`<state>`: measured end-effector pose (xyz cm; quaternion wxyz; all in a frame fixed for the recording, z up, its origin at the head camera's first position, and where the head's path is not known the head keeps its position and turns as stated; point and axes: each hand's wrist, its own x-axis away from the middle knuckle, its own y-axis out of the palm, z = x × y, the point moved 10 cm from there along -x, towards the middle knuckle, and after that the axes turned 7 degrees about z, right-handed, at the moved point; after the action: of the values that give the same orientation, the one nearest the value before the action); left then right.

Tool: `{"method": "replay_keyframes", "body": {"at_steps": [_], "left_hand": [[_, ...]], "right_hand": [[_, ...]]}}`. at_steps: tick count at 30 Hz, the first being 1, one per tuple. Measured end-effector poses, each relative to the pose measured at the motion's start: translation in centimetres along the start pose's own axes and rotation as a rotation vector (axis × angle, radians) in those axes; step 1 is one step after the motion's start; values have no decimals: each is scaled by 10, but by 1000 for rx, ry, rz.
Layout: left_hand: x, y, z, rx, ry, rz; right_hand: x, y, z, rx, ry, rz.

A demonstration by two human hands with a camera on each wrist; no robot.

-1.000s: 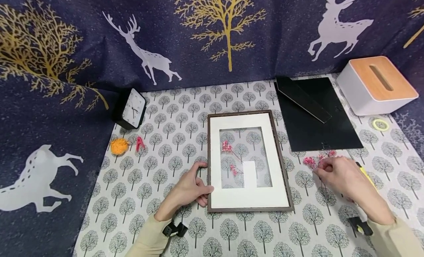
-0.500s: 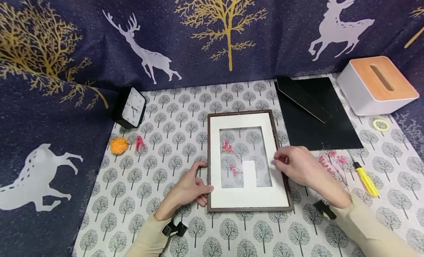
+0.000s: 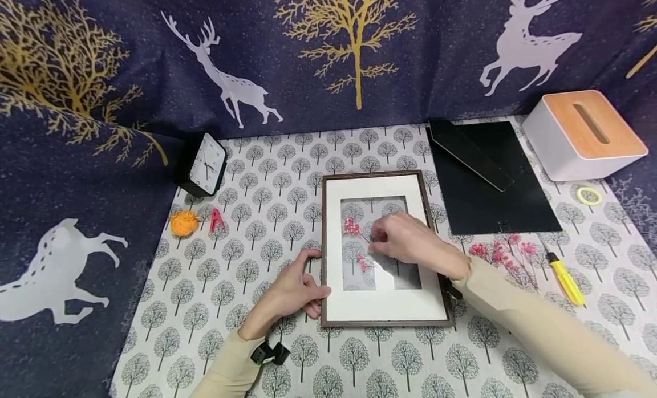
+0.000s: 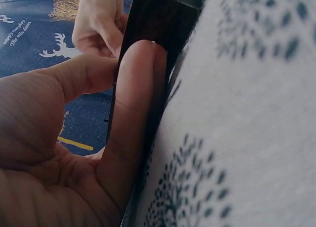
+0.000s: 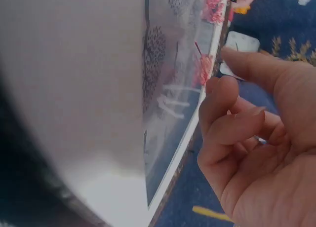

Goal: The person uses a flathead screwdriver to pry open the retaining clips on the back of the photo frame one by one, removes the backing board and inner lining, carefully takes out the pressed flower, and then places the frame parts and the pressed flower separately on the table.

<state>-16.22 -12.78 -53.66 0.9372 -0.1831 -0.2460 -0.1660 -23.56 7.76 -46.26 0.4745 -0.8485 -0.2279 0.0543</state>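
Observation:
A brown-edged picture frame [image 3: 385, 309] with a white mat lies flat on the patterned cloth. Two pink flower sprigs [image 3: 351, 226] show inside its clear window, beside a white rectangular tab [image 3: 384, 277]. At the frame's left edge my left hand [image 3: 290, 289] grips it; the thumb lies on top and the fingers sit against the side, as the left wrist view shows. My right hand [image 3: 410, 241] hovers over the window close to the sprigs. Its fingers are bent, and the right wrist view shows a gap between thumb and index finger [image 5: 219, 96] with nothing visible there.
Right of the frame lie loose pink flowers [image 3: 505, 252], a yellow-handled tool [image 3: 567, 281] and a black backing board [image 3: 493, 207]. A tissue box [image 3: 570, 141] and yellow ring [image 3: 588, 196] stand farther right. Left are a clock [image 3: 205, 167], orange yarn [image 3: 183, 222] and a red clip [image 3: 216, 219].
My right hand has moved left from beside the loose pink flowers, across the frame's right edge, to above the window. My left hand has kept its grip on the frame.

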Motion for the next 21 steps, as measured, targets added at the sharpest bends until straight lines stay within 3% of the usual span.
{"method": "replay_keyframes", "body": {"at_steps": [4,11,21], "left_hand": [[0,1,0,4,-4,-2],[-1,1,0,5,5,-2],[1,1,1,-6,8,-6]], "right_hand": [[-9,7,-6,68,2,-36],[-14,9,-18,71,-35,-6],[-17,12,-15,70,70,-36]]}}
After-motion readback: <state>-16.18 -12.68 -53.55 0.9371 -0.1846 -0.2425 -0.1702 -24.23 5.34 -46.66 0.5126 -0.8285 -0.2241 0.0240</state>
